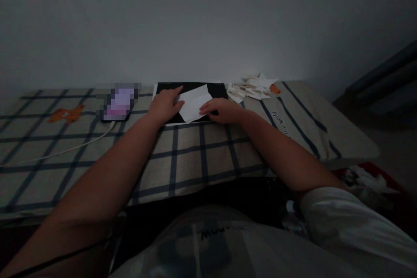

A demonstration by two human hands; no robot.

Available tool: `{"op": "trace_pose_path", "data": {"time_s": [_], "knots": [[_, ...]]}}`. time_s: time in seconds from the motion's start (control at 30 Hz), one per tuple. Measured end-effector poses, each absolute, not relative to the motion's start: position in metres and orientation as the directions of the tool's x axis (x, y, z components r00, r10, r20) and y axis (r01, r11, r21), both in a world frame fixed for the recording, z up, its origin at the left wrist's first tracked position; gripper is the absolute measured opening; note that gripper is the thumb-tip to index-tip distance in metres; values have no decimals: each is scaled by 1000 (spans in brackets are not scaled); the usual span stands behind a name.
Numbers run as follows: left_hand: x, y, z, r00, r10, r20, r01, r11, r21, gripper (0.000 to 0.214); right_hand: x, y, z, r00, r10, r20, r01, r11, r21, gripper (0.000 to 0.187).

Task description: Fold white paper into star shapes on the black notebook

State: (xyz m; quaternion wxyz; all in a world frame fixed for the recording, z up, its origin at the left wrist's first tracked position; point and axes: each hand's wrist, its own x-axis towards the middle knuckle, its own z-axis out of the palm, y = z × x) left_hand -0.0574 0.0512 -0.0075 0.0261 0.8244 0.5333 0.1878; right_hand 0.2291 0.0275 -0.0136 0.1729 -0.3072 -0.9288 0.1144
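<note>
A piece of white paper with uneven edges lies on a flat black board or pad that has white edges. My left hand rests on the board's left part with its fingers stretched out. Its thumb reaches the paper's left edge, and the forefinger points to the far side. From the right, my right hand lays its fingertips on the paper's right part, the fingers loosely extended and slightly bent. Neither hand lifts the paper.
A pile of torn paper pieces lies right of the board. On the left are a phone with a white cable and an orange cut-out shape. A checked cloth covers the table, against a wall. A red bin stands lower right.
</note>
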Motion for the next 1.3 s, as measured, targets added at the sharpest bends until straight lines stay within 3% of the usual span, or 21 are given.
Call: {"op": "trace_pose_path", "data": {"time_s": [0.23,0.47,0.63,0.9,1.17,1.3], "knots": [[-57,46,-1,211,926,313,878,-320,355,65,231,34,-19,-734,629,254,547,770,-329,43],[-58,47,-4,194,900,391,852,-353,388,63,229,36,-20,-728,637,252,572,768,-287,41],[-65,61,-12,128,878,461,780,-376,499,62,230,38,-17,-586,718,376,693,684,-226,37],[-67,57,-9,267,900,344,708,-426,564,90,246,58,-27,-251,780,573,758,526,-385,33],[-67,62,-15,304,885,353,641,-464,612,91,245,62,-33,-217,888,406,749,418,-514,39],[-67,60,-14,311,891,330,649,-453,611,92,239,54,-22,-150,913,379,686,372,-625,32]]}}
